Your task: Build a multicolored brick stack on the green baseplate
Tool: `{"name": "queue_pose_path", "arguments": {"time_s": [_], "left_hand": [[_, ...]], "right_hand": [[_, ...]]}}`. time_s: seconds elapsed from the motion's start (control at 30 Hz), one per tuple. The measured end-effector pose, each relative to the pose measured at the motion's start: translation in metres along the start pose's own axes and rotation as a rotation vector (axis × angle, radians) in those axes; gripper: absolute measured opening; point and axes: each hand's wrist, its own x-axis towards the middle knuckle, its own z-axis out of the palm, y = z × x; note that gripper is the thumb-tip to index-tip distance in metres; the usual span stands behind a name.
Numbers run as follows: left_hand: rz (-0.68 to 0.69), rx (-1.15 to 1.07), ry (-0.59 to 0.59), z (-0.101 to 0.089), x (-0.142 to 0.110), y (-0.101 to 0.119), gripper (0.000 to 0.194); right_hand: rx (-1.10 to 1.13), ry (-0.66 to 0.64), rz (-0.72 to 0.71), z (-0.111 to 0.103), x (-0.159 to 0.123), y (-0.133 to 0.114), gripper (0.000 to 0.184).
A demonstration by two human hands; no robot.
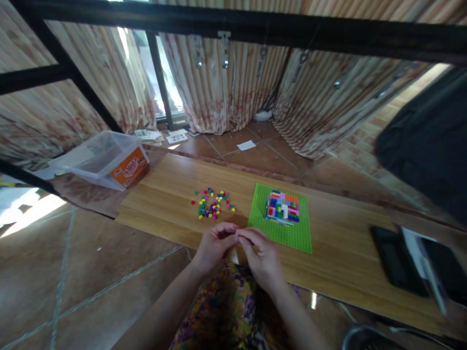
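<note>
At a low wooden table (339, 243), my left hand (217, 245) and right hand (260, 255) meet, fingertips together; I cannot tell whether either is clamped on a brick. Ahead and to the right, a multicoloured brick block (282, 206) stands upright on a green plate (259, 206), studs up, sides roughly in line with the plate's edges, no clear long axis. Loose bricks (209, 209) lie scattered to its left. The tabletop runs lengthwise left to right, near a clear plastic box (97, 167), tiled floor (120, 272) and patterned curtains (233, 87).
</note>
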Motion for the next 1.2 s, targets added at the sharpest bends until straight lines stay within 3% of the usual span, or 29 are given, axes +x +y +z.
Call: {"name": "queue_pose_path", "arguments": {"time_s": [0.27, 0.53, 0.67, 0.8, 0.97, 1.2], "left_hand": [[-0.226, -0.048, -0.227, 0.028, 0.018, 0.004, 0.048], [-0.241, 0.086, -0.337, 0.046, 0.036, 0.016, 0.050], [-0.099, 0.143, -0.303, 0.057, 0.045, 0.013, 0.046], [0.106, 0.402, -0.217, 0.070, 0.052, 0.006, 0.043], [0.240, 0.637, -0.276, 0.086, 0.054, 0.003, 0.055], [0.312, 0.766, -0.333, 0.096, 0.057, -0.003, 0.058]], "right_hand": [[-0.036, -0.036, 0.036, -0.047, -0.006, 0.005, 0.019], [-0.110, -0.013, 0.021, -0.068, -0.001, 0.015, 0.018], [-0.217, 0.178, 0.017, -0.077, 0.009, 0.021, 0.019], [-0.414, 0.405, -0.019, -0.086, 0.028, 0.036, 0.020], [-0.596, 0.391, -0.042, -0.087, 0.042, 0.048, 0.022], [-0.633, 0.459, 0.041, -0.080, 0.044, 0.043, 0.025]]}}
